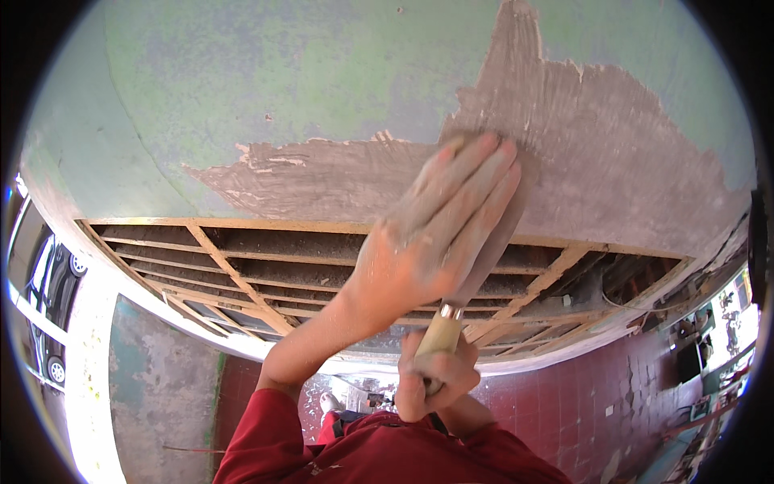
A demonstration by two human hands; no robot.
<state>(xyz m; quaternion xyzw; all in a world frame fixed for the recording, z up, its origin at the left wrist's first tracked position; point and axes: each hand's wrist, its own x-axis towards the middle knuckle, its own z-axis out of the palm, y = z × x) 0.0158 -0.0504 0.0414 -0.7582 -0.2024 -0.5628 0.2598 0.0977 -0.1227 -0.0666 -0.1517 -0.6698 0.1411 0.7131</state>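
Observation:
My right hand [435,375] is wrapped around the light wooden handle of a scraper [493,246], whose long metal blade slants up from a shiny ferrule. My left hand [443,222] lies along the blade with its fingers stretched out and pressed together, covering part of it. Pale dust coats these fingers, and their tips look slightly blurred. Both the fingertips and the blade's far end are at a bare grey-brown patch [597,137] on a surface with worn green paint [322,73]. The blade's tip is partly hidden.
Below the painted surface, a wooden lath frame [242,278] crosses a dark opening. A cable [637,305] hangs at its right. Red floor tiles [556,411] spread below, with clutter [709,403] at the far right. Parked vehicles [52,298] show at the far left.

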